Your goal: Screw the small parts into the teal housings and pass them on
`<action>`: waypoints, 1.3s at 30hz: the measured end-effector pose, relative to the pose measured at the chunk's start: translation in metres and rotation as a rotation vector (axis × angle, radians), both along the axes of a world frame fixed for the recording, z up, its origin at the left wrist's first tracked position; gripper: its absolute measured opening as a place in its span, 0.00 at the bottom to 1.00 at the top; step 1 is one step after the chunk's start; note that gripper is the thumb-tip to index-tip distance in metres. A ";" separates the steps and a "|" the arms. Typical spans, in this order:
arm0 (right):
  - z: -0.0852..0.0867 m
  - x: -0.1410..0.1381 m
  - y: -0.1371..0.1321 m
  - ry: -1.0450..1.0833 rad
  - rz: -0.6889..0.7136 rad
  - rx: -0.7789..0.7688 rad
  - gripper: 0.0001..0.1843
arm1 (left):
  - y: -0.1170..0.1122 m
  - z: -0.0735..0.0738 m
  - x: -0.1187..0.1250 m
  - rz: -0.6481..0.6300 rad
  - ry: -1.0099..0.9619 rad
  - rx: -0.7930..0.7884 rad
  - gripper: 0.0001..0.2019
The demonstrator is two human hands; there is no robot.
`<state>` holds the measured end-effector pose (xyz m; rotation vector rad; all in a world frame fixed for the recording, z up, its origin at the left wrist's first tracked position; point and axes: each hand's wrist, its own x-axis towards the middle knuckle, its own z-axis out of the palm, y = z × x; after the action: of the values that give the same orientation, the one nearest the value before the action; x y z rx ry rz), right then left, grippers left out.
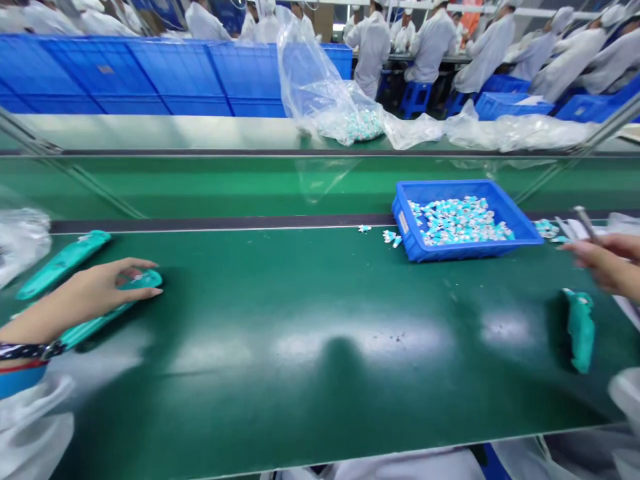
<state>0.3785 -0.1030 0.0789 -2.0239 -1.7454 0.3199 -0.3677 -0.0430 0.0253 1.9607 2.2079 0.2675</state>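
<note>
On the left, my left hand [107, 287] curves its thumb and fingers around the end of a long teal plastic piece [95, 327] lying on the green table. Another long teal piece [63, 265] rests just behind that hand. At the right edge, my right hand [613, 263] is closed on a slim metal tool [585, 223], its exact kind unclear. Below it, a shorter teal plastic part [581, 330] lies on the table. Left of the right hand sits a blue bin [480, 251] holding many small white-and-light-blue parts [460, 220].
A few small parts [393, 237] lie left of the bin, and more lie at its right. A clear bag [345, 113] of similar parts sits on the ledge behind. Plastic wrap [23, 243] is at far left. Blue crates [165, 73] and white-coated people [373, 43] are beyond.
</note>
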 end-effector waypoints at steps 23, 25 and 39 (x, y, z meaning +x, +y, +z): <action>-0.052 -0.279 0.110 -0.306 0.256 0.003 0.16 | -0.018 0.009 0.338 -0.585 -0.135 -0.220 0.18; -0.043 -0.278 0.101 -0.238 0.304 0.052 0.14 | -0.017 0.005 0.350 -0.579 -0.186 -0.193 0.19; 0.006 -0.239 0.018 1.345 0.397 0.069 0.27 | -0.012 -0.008 0.374 -0.642 -0.457 -0.090 0.09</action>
<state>0.1396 -0.0851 0.0853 -0.8602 -1.1346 1.3245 0.0068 -0.0551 0.0177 2.1615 1.2263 0.4494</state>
